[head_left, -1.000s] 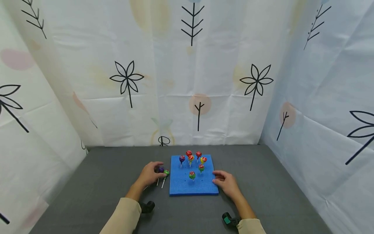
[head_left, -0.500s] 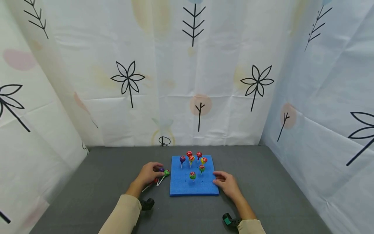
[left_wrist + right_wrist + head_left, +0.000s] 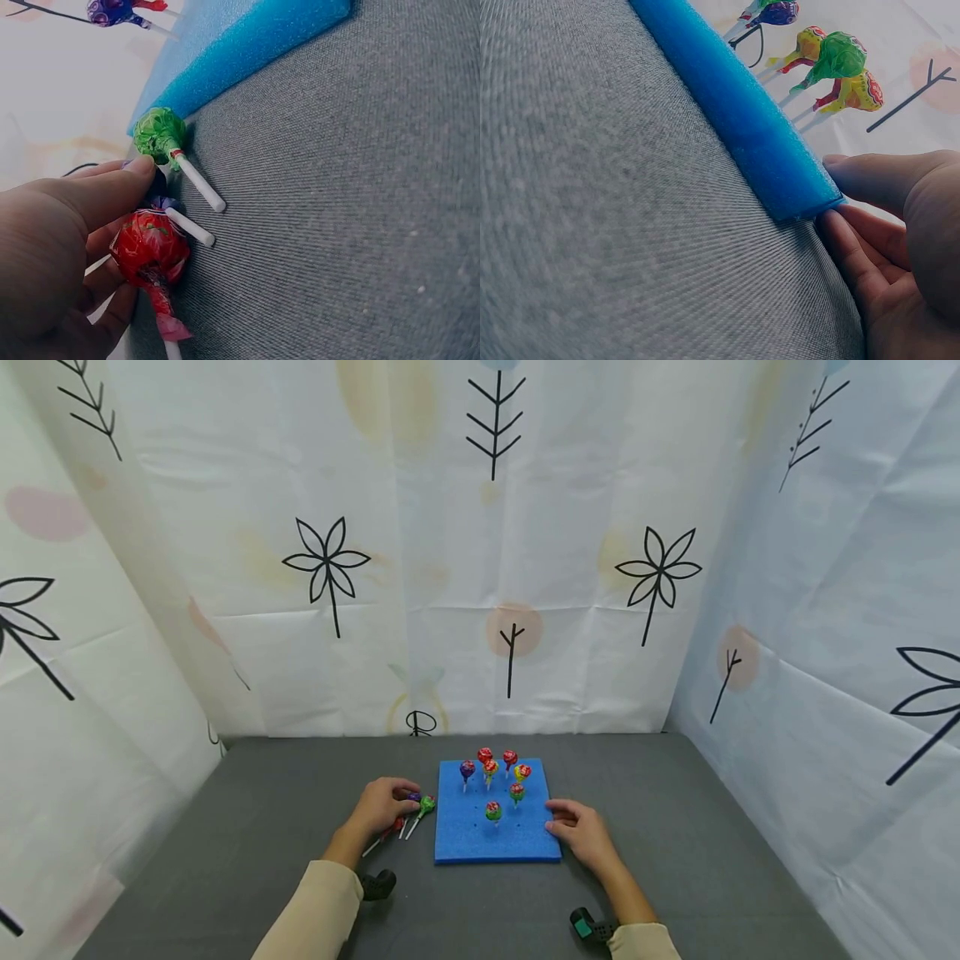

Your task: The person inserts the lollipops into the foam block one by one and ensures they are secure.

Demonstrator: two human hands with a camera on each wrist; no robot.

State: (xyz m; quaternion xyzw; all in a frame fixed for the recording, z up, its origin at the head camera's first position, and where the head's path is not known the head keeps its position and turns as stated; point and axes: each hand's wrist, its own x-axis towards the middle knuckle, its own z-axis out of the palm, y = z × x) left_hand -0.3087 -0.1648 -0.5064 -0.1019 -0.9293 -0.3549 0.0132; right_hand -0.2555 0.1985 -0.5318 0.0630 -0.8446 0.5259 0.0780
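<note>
My left hand [image 3: 380, 807] is left of the blue foam board [image 3: 517, 847], thumb and fingers around the mostly hidden head of a purple lollipop [image 3: 159, 187]. A green lollipop [image 3: 160, 133] lies just beyond my thumb tip, beside the board. Nearer my palm, in front of the curled fingers, is a red lollipop [image 3: 151, 249]; its white stick points toward the person. At the board's right edge, my right hand [image 3: 581, 832] holds the foam, thumb at its top and fingers against its side. Several lollipops, including a green one [image 3: 492, 811], stand upright in the board.
A grey tabletop [image 3: 675, 852] extends around the board. Patterned white cloth [image 3: 570, 660] hangs behind and at both sides. Small dark holes show in the foam between the standing lollipops. Dark wrist devices [image 3: 378, 885] sit under the forearms.
Beside my left hand, the green lollipop's stick has swung a little to the left. The red lollipop has come into clearer view. My right hand and the board stay about where they were.
</note>
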